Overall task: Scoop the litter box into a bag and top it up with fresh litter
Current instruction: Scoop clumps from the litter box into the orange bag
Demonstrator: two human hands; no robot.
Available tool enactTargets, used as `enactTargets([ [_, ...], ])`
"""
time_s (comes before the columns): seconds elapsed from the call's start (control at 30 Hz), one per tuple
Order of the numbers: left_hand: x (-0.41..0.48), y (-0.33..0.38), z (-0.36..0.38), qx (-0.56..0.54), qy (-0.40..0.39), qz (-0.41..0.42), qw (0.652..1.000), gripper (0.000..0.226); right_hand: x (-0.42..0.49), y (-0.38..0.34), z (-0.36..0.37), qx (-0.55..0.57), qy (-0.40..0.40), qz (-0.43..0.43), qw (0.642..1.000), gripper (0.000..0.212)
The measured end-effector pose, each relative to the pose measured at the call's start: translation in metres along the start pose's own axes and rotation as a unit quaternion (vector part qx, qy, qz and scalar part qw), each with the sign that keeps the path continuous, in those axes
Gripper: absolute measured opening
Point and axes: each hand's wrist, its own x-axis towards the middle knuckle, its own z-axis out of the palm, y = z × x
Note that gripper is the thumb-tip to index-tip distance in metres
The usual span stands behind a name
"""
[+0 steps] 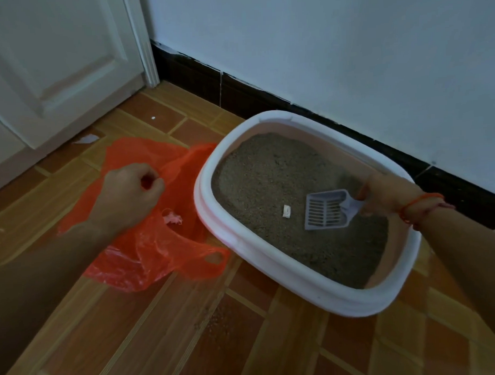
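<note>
A white-rimmed litter box (213,216) with pink inner walls stands on the floor by the wall, filled with brown litter (268,181). A small white scrap (286,212) lies on the litter. My right hand (381,194) grips the handle of a grey slotted scoop (325,211), whose blade rests flat on the litter just right of the scrap. Left of the box lies an orange plastic bag (158,246), and my left hand (128,194) pinches its upper edge. A pale crumpled bit (173,218) lies in the bag.
A white door (54,67) stands at the back left, and a white wall with a dark baseboard (237,89) runs behind the box. The floor is brown tile (190,343) with loose litter grains (217,323) in front of the box. A paper scrap (86,139) lies near the door.
</note>
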Motion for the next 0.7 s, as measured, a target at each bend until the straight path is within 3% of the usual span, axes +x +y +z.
enactTargets([
  [0.1,0.001,0.003,0.001,-0.006,0.013,-0.004,1.0,0.009,0.005,-0.005,0.012,-0.01,0.002,-0.002,1.0,0.023],
  [0.47,0.004,0.004,0.0,-0.019,0.023,-0.011,1.0,0.01,0.014,-0.045,0.035,0.163,0.015,-0.033,0.986,0.019],
  [0.7,0.006,0.003,-0.001,-0.032,0.04,-0.022,0.998,0.011,0.023,-0.064,0.053,0.27,0.019,-0.027,0.962,0.034],
])
